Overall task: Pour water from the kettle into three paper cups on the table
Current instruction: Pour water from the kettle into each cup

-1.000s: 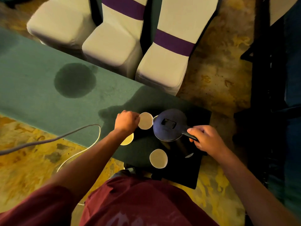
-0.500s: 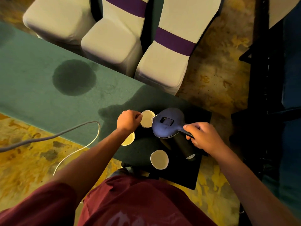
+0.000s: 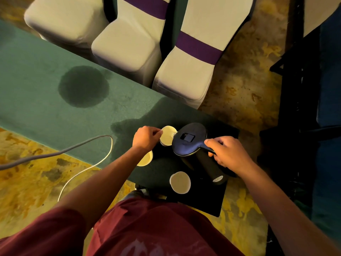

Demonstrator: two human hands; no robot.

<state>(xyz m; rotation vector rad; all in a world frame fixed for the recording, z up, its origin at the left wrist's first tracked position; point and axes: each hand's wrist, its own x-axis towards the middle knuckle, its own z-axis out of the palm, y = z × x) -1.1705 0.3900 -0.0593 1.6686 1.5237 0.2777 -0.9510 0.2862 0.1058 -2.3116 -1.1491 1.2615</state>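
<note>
A dark kettle (image 3: 188, 139) is tilted to the left, its spout over the far paper cup (image 3: 167, 135). My right hand (image 3: 226, 151) grips the kettle's handle. My left hand (image 3: 146, 138) holds the far cup by its left side. A second paper cup (image 3: 145, 159) stands just below my left wrist, partly hidden by it. A third paper cup (image 3: 180, 182) stands alone near the table's front edge. All three rest on the dark end of the green table (image 3: 46, 108). I cannot see a stream of water.
A round wet stain (image 3: 84, 86) marks the green cloth to the left. A white cable (image 3: 88, 163) loops off the table's near edge. Three covered chairs (image 3: 129, 45) stand behind the table. Dark furniture (image 3: 299, 108) is at the right.
The kettle has tipped further left toward the far cup, its base lifting into view. My left hand has kept its hold on that cup.
</note>
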